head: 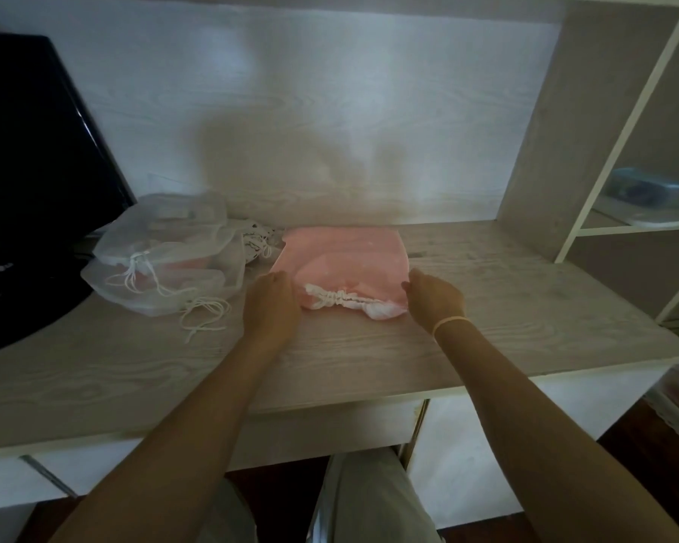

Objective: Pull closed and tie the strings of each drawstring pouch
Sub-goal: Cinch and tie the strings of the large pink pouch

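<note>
While both forearms reach over the desk (330, 370), the left hand (272, 303) and right hand (436, 297) flank the pink drawstring pouch (345, 264) at its gathered white mouth (342, 299); whether either grip pinches a string, I cannot tell. Uneven pulling could drag the light pouch instead of cinching it. Beyond, left, lie mesh pouches (161, 264) with loose cords (204, 311).

Only readable mark: faint "LG" logo, pale on gloss black, low on front of black monitor (36, 182) at far left, near its base edge, seen tilted. No other txt, nos. or labels legible anywhere. Dark pattern on small white pouch (256, 239) behind the mesh bags too blurry to tell if print or lettering.
</note>
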### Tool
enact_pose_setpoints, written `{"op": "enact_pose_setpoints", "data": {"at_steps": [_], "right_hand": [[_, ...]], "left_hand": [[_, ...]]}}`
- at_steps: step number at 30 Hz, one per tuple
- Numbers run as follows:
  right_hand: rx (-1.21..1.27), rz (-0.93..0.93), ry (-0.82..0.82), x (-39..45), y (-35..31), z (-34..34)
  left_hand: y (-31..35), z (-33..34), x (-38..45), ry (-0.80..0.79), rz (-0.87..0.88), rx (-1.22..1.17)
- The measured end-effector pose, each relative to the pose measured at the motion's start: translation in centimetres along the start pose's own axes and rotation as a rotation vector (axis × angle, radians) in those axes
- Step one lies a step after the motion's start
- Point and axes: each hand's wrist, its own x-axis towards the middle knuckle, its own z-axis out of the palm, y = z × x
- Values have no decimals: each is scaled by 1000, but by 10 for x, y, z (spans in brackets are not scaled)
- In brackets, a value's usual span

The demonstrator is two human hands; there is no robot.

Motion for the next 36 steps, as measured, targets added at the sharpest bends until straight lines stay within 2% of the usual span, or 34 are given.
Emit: {"op": "enact_pose_setpoints", "data": {"at_steps": [5, 11, 14, 20, 26, 30, 32, 33, 36], "right_hand": [[44, -42, -65, 4, -2, 1], [147, -112, -56, -2, -7, -4], [71, -78, -25, -2, -2, -5], [10, -3, 34, 0, -20, -8], [16, 169, 89, 4, -17, -4], [44, 214, 76, 3, -14, 1], [177, 193, 15, 5, -14, 0], [319, 180, -56, 8, -12, -2], [1008, 181, -478, 11, -7, -19]], "left_hand": [[9, -4, 11, -30, 31, 181], [12, -2, 9, -208, 1, 76], [11, 4, 6, -284, -35, -138], [13, 17, 6, -126, -126, -371], [-23, 17, 13, -72, -325, -284], [-30, 17, 12, -86, -327, -252], [-31, 12, 11, -107, -356, -314], [-32, 8, 15, -135, -390, -375], [-24, -11, 33, -287, -551, -648]]}}
